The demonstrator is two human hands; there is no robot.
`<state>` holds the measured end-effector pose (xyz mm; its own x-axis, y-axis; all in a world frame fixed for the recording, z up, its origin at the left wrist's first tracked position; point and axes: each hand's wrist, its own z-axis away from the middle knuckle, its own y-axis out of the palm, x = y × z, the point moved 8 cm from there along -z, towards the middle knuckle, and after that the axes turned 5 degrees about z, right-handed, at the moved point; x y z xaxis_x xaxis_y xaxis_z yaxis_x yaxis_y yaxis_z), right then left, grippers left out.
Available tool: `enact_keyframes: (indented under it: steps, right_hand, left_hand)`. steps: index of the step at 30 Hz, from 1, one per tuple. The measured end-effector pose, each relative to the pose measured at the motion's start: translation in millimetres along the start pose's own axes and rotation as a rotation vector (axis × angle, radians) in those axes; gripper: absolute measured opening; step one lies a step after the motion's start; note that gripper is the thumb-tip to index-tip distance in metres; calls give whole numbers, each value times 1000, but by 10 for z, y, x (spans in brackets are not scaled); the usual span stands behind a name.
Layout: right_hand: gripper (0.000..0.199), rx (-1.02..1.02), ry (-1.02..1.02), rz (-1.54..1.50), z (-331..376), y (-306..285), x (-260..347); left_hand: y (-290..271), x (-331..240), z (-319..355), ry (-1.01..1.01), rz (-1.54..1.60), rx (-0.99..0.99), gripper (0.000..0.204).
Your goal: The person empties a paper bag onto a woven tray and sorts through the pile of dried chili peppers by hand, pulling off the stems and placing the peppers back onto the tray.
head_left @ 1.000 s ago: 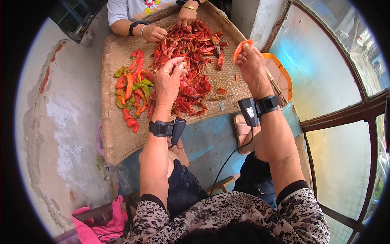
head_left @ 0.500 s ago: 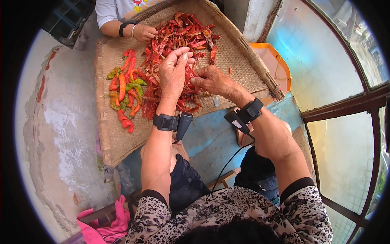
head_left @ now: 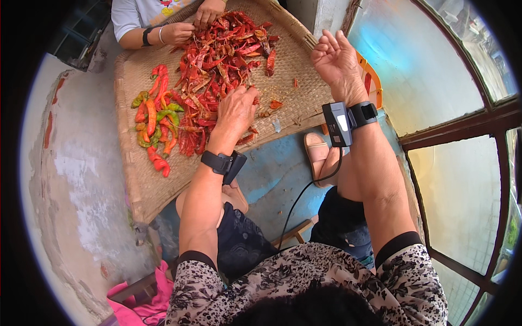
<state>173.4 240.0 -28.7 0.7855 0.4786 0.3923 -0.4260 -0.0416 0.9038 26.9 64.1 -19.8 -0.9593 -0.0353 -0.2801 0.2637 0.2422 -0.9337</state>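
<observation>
A heap of dried red chili peppers point(head_left: 217, 60) lies on a large woven bamboo tray point(head_left: 304, 108). My left hand point(head_left: 237, 111) is at the heap's near right side, back upward. Its fingers are bent together around a dried red chili, of which only a bit of red shows at the fingertips. My right hand point(head_left: 338, 61) is raised over the tray's right rim, beside an orange-rimmed container point(head_left: 375, 81). The fingers are loosely curled and apart, with nothing in them. A red piece point(head_left: 368, 83) shows at the container, partly hidden by my right hand and wrist.
Fresher red and green peppers point(head_left: 157, 119) lie on the tray's left. Across from me, another person's hands point(head_left: 185, 32) work at the heap. A wall point(head_left: 76, 163) stands left, a framed window point(head_left: 424, 70) right. A black cable point(head_left: 304, 195) hangs from my right wrist device.
My right hand has left the heap, moved right past the tray rim and opened. My left hand has lowered onto the heap. The other person's second hand has come into view.
</observation>
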Motion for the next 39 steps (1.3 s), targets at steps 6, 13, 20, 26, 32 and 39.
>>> enact_keyframes:
  steps: [6,13,20,26,32,39]
  right_hand:
    - [25,285,38,808,222,408,-547]
    - [41,795,-207,1551,505,749,-1141]
    - [25,683,-358,1625,461,723,-1214]
    - [13,197,-20,1014,240,445,-917]
    - [16,-187,-107,78,76,46,-290]
    - [32,331,71,1159,550,522,-1070]
  left_hand:
    - [-485,298,-20,-214,520,-312,22]
    - [-354,499,81,-344,1284,-157,27]
    - [-414,487,108,-343,1189,-176,38]
    - [-413,653,152,-385,1071,-200,41]
    - [-533,714,152,-393,1076,-346,32]
    - [-455,545,45,-325,1167,-386,27]
